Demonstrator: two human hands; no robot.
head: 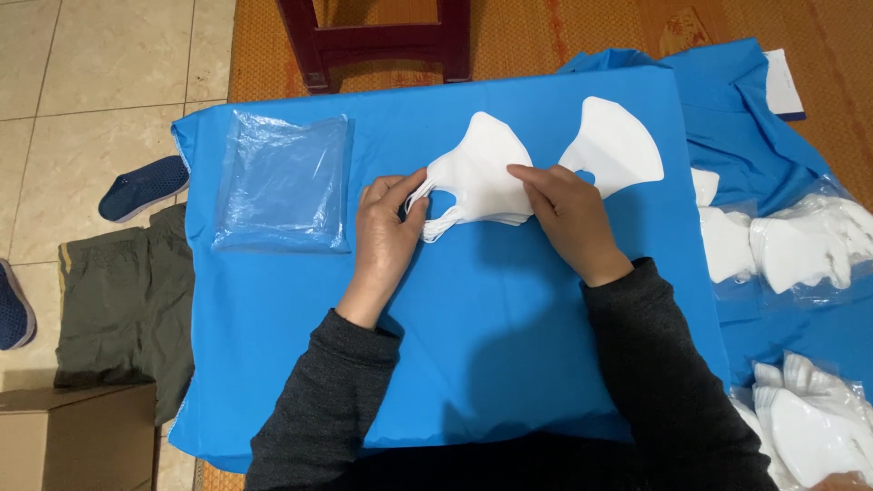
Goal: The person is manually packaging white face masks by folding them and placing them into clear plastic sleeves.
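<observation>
A small stack of white face masks (477, 173) lies on a blue cloth-covered surface (491, 318). My left hand (386, 232) pinches the stack's ear loops at its left edge. My right hand (568, 218) rests on the stack's right side, fingers pressing it down. One more white mask (614, 145) lies alone just right of the stack, apart from both hands. A pile of clear plastic bags (286, 182) sits at the left of the blue surface, a short way from my left hand.
Bagged white masks (791, 245) lie to the right on more blue cloth, with others (809, 427) at the lower right. A dark wooden stool (377, 41) stands behind. Left on the floor are a green garment (123, 309), blue shoes (141, 186) and a cardboard box (77, 436).
</observation>
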